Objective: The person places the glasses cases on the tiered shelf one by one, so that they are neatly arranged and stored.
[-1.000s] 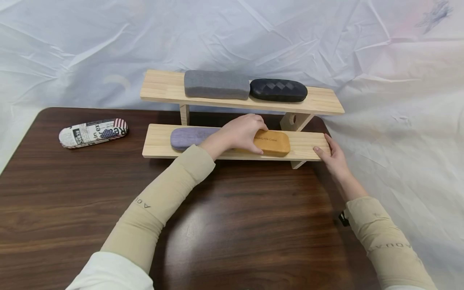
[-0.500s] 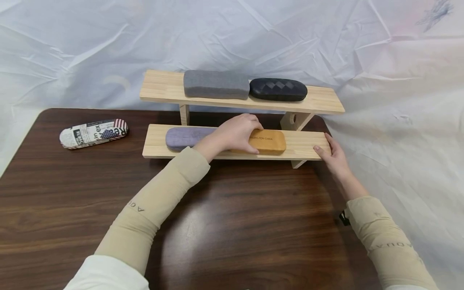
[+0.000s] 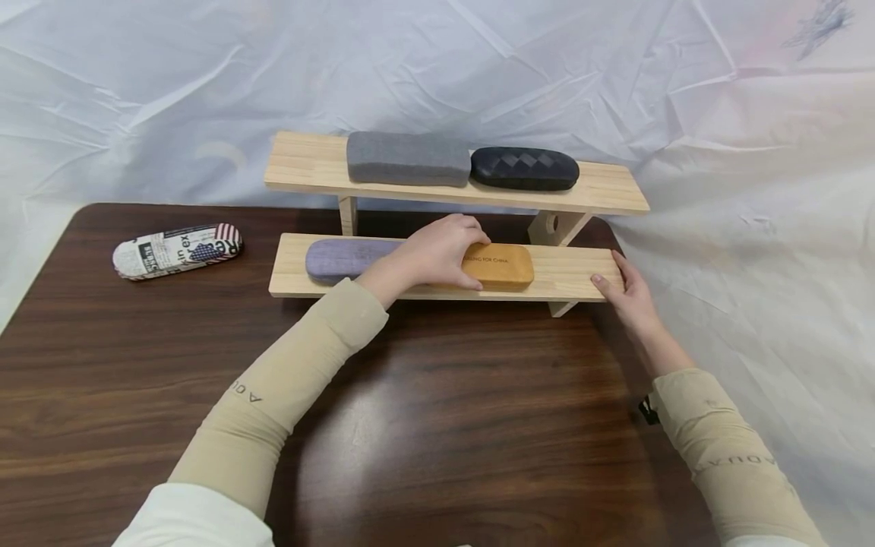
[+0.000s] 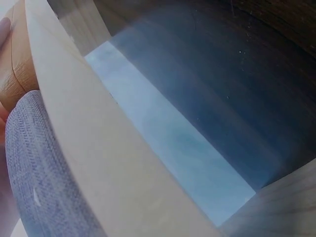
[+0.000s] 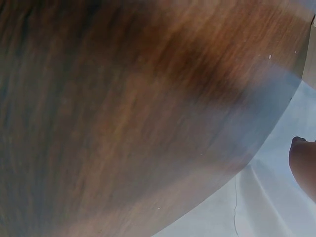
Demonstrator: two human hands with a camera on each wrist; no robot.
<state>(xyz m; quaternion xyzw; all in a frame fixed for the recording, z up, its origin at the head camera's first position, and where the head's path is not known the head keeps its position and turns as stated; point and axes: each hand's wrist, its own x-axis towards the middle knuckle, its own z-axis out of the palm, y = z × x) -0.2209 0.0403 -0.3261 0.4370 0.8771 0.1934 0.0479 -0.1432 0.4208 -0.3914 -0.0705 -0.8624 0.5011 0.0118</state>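
My left hand (image 3: 437, 254) grips an orange glasses case (image 3: 502, 266) across its width on the lower board of a two-tier wooden shelf (image 3: 567, 277). End to end with it lies a purple glasses case (image 3: 342, 257), partly covered by the left wrist. In the left wrist view the purple case (image 4: 44, 173) meets the orange case (image 4: 19, 64) along the board's edge (image 4: 113, 158). The right hand (image 3: 632, 296) holds the right end of the lower board, thumb on top. Only a bit of that hand (image 5: 305, 168) shows in the right wrist view.
The upper board carries a grey glasses case (image 3: 409, 159) and a black woven-pattern one (image 3: 525, 169). A newspaper-print case (image 3: 178, 252) lies on the dark wood table (image 3: 478, 425) at left. White sheeting (image 3: 205, 91) hangs behind.
The left hand has slid the orange case a little leftward along the lower board, and the purple case has shifted left with it. The right hand stays at the board's end.
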